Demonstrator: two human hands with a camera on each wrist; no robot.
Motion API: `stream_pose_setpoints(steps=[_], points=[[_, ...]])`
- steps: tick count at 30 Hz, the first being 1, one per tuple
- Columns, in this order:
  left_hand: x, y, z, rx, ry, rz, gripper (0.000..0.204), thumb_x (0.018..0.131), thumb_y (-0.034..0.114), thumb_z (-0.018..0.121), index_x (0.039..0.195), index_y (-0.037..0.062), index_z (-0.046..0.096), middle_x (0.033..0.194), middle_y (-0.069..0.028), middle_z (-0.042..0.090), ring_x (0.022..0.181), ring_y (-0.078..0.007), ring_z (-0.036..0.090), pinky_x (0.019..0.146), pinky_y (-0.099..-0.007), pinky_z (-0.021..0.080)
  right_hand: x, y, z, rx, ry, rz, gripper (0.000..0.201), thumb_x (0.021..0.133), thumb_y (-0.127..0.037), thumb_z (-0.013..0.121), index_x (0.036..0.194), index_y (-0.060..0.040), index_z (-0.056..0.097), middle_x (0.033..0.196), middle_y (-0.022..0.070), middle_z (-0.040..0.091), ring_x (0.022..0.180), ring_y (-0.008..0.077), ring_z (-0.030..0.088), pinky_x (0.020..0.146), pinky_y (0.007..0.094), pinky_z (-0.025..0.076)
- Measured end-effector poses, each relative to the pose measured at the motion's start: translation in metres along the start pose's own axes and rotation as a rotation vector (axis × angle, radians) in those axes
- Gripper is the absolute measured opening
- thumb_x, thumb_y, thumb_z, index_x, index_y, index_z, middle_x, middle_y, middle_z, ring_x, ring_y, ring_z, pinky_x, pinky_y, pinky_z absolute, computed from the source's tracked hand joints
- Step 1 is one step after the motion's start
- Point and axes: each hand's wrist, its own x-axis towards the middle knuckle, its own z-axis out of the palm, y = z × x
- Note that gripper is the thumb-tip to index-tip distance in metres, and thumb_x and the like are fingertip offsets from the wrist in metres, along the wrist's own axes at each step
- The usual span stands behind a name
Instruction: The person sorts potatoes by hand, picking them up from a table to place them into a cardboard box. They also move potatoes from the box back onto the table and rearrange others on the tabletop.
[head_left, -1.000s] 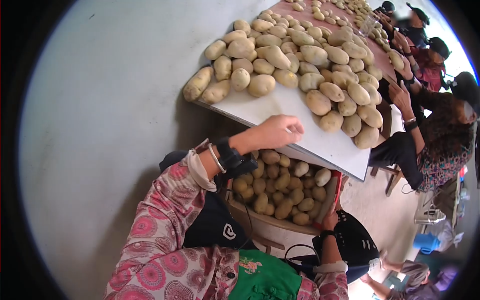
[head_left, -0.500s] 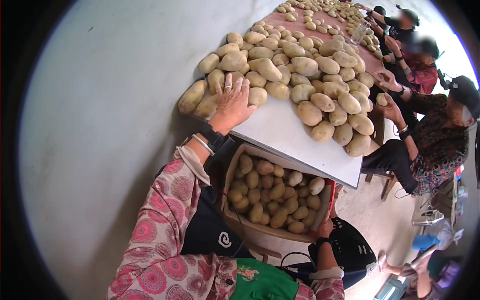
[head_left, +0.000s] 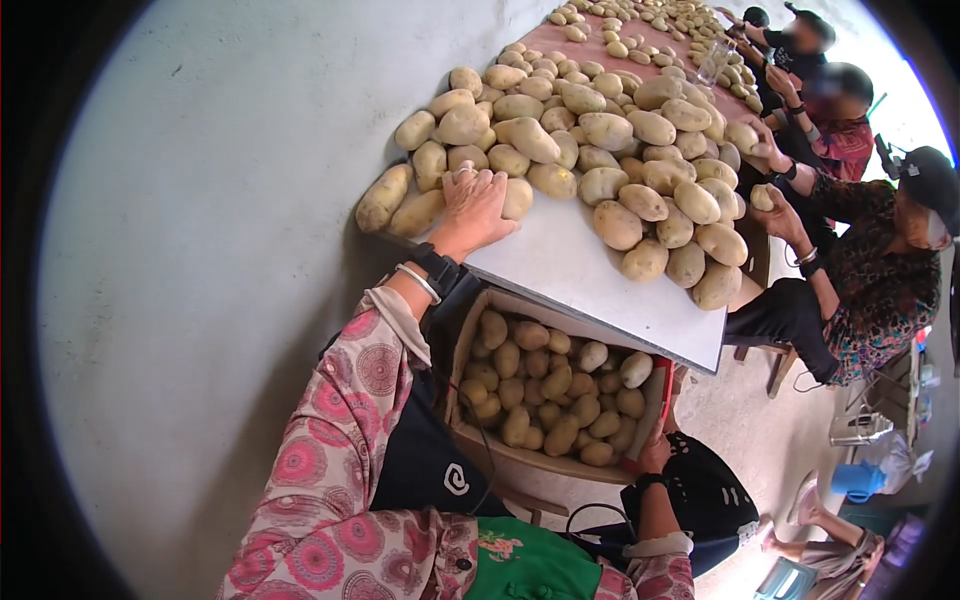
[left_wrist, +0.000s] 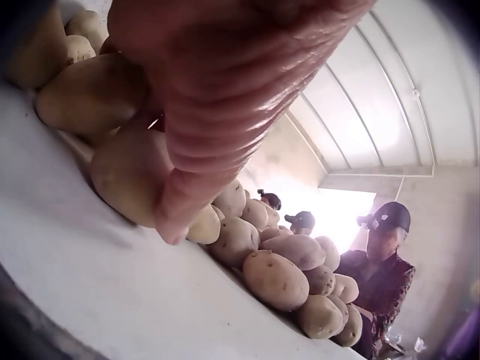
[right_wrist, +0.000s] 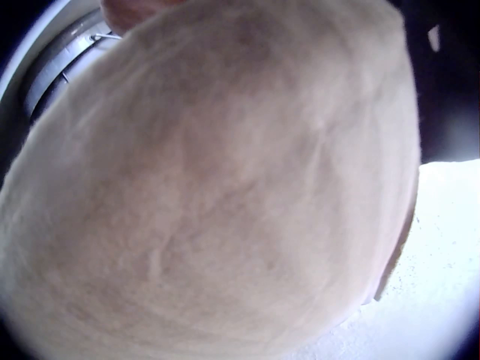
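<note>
On the near left end of the table (head_left: 560,235), my left hand (head_left: 472,212) lies over the potato pile (head_left: 600,130) with bent fingers. In the left wrist view, the thumb of my left hand (left_wrist: 217,97) presses the side of a potato (left_wrist: 127,176); the other fingertips are hidden. My right hand (head_left: 655,452) grips the right end of a cardboard box (head_left: 540,460), which stands below the table edge and holds several potatoes (head_left: 560,385). A pale, blurred surface (right_wrist: 225,187) fills most of the right wrist view; I cannot tell what it is.
Several people sit along the table's right side, the nearest person (head_left: 880,270) holding a potato. A clear container (head_left: 715,60) stands farther up the table. At lower right are a blue vessel (head_left: 858,480) and a metal pot (head_left: 860,428). The wall (head_left: 220,200) is on the left.
My left hand has moved from above the table's front edge onto the left potatoes, and its spread fingers have since bent. My right hand has stayed at the box's end.
</note>
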Motion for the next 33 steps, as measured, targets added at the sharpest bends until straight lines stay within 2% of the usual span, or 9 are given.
stream_pose_setpoints(steps=[6, 14, 16, 17, 19, 20, 22, 23, 33], points=[[0.007, 0.017, -0.011, -0.142, -0.263, 0.202, 0.066, 0.054, 0.045, 0.069, 0.105, 0.0068, 0.055, 0.105, -0.0149, 0.056, 0.106, -0.0321, 0.048, 0.096, -0.0480, 0.025, 0.002, 0.008, 0.005, 0.029, 0.012, -0.011, 0.078, 0.087, -0.063, 0.022, 0.080, 0.0048, 0.061, 0.078, 0.0295, 0.058, 0.082, 0.0480, 0.053, 0.072, 0.0515, 0.039], [-0.022, 0.062, 0.019, -0.396, -0.050, 0.289, 0.069, 0.063, 0.039, 0.071, 0.115, 0.0037, 0.044, 0.104, -0.0187, 0.056, 0.098, -0.0348, 0.052, 0.086, -0.0427, 0.039, 0.006, 0.017, 0.011, 0.039, 0.046, -0.050, 0.077, 0.088, -0.061, 0.024, 0.069, 0.0050, 0.058, 0.075, 0.0285, 0.057, 0.073, 0.0479, 0.053, 0.065, 0.0523, 0.040], [-0.020, 0.059, 0.019, -0.447, -0.075, 0.320, 0.070, 0.062, 0.036, 0.072, 0.116, 0.0019, 0.043, 0.105, -0.0207, 0.055, 0.098, -0.0365, 0.052, 0.085, -0.0424, 0.040, 0.015, 0.039, 0.020, 0.126, -0.059, -0.097, 0.056, 0.090, -0.049, 0.036, 0.080, 0.0004, 0.060, 0.072, 0.0231, 0.059, 0.062, 0.0414, 0.056, 0.056, 0.0490, 0.042], [-0.020, 0.052, 0.030, -0.462, -0.026, 0.359, 0.069, 0.062, 0.035, 0.072, 0.115, 0.0009, 0.043, 0.105, -0.0214, 0.054, 0.099, -0.0375, 0.051, 0.085, -0.0429, 0.040, 0.014, 0.048, 0.029, -0.094, 0.036, -0.360, 0.029, 0.086, -0.031, 0.050, 0.095, -0.0046, 0.057, 0.065, 0.0143, 0.059, 0.053, 0.0309, 0.057, 0.047, 0.0425, 0.044], [-0.021, 0.052, 0.036, -0.575, 0.042, 0.433, 0.070, 0.061, 0.031, 0.071, 0.116, -0.0015, 0.043, 0.106, -0.0232, 0.053, 0.098, -0.0392, 0.051, 0.086, -0.0442, 0.040, 0.017, 0.073, 0.044, -0.749, 0.215, -0.603, 0.031, 0.078, -0.016, 0.056, 0.107, -0.0069, 0.051, 0.058, 0.0067, 0.052, 0.050, 0.0235, 0.055, 0.044, 0.0374, 0.043], [-0.024, 0.056, 0.032, -0.541, 0.049, 0.432, 0.064, 0.062, 0.024, 0.069, 0.115, -0.0001, 0.043, 0.104, -0.0223, 0.053, 0.097, -0.0381, 0.051, 0.085, -0.0439, 0.042, 0.030, 0.105, 0.065, -0.637, 0.396, -0.691, 0.028, 0.077, -0.015, 0.054, 0.105, -0.0090, 0.054, 0.057, 0.0078, 0.050, 0.052, 0.0226, 0.055, 0.045, 0.0396, 0.042], [-0.028, 0.068, 0.015, -0.489, -0.004, 0.374, 0.060, 0.062, 0.016, 0.067, 0.114, 0.0017, 0.042, 0.099, -0.0204, 0.052, 0.096, -0.0382, 0.052, 0.082, -0.0434, 0.044, 0.008, 0.027, 0.018, -0.041, 0.011, 0.022, 0.057, 0.088, -0.051, 0.033, 0.085, -0.0040, 0.064, 0.078, 0.0234, 0.061, 0.080, 0.0417, 0.059, 0.070, 0.0491, 0.046], [-0.030, 0.073, 0.012, -0.493, 0.010, 0.387, 0.060, 0.062, 0.016, 0.067, 0.114, 0.0017, 0.042, 0.099, -0.0204, 0.052, 0.096, -0.0382, 0.052, 0.082, -0.0434, 0.044, 0.001, 0.011, 0.007, -0.028, -0.012, 0.062, 0.077, 0.086, -0.064, 0.021, 0.085, 0.0002, 0.064, 0.088, 0.0287, 0.059, 0.090, 0.0465, 0.055, 0.077, 0.0496, 0.044], [-0.046, 0.083, 0.005, -0.509, -0.068, 0.341, 0.057, 0.060, 0.014, 0.070, 0.111, 0.0058, 0.044, 0.092, -0.0165, 0.054, 0.088, -0.0363, 0.055, 0.077, -0.0416, 0.046, 0.002, 0.010, 0.009, -0.068, 0.001, 0.069, 0.081, 0.087, -0.062, 0.018, 0.081, 0.0048, 0.063, 0.082, 0.0316, 0.058, 0.087, 0.0472, 0.055, 0.078, 0.0508, 0.042]])
